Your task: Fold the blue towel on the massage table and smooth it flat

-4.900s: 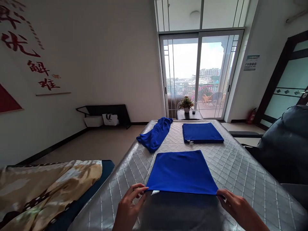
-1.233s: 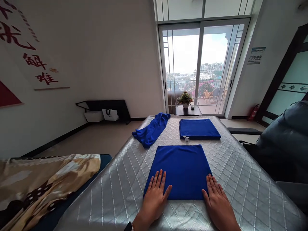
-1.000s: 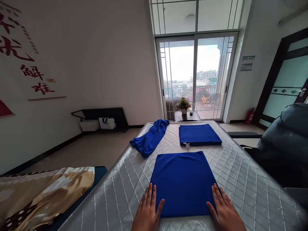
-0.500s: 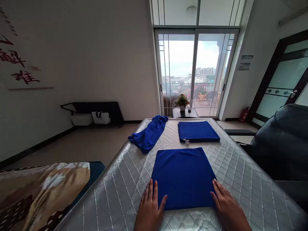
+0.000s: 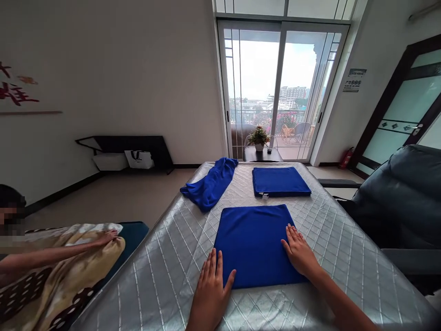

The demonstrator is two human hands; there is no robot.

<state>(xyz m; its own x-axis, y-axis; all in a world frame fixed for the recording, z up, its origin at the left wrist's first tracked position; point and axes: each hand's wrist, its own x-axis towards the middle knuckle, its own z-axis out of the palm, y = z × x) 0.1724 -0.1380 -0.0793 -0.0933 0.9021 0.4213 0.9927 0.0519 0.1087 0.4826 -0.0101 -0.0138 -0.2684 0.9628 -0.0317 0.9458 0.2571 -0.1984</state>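
A blue folded cloth (image 5: 255,248) lies flat in front of me on the silver quilted cover (image 5: 172,266). My left hand (image 5: 212,287) rests at its near left edge, fingers stretched forward and thumb apart. On the cloth's right edge, farther up, my right hand (image 5: 299,250) lies flat with fingers extended. Neither hand grips anything. Behind the cloth is a neat stack of folded blue cloth (image 5: 280,181) with a small white tag at its front. Left of that stack lies a crumpled blue cloth (image 5: 210,184).
At the left, another person's hand (image 5: 109,236) touches a patterned brown and cream fabric (image 5: 79,266). A dark padded chair (image 5: 409,197) stands at the right. Past the far edge, a potted plant (image 5: 259,139) sits on a small table (image 5: 263,155) before the glass doors.
Earlier both hands pinched the cloth's near edge; now they lie flat on it. My right hand has just slid up the right edge. Another person has come into view at left.
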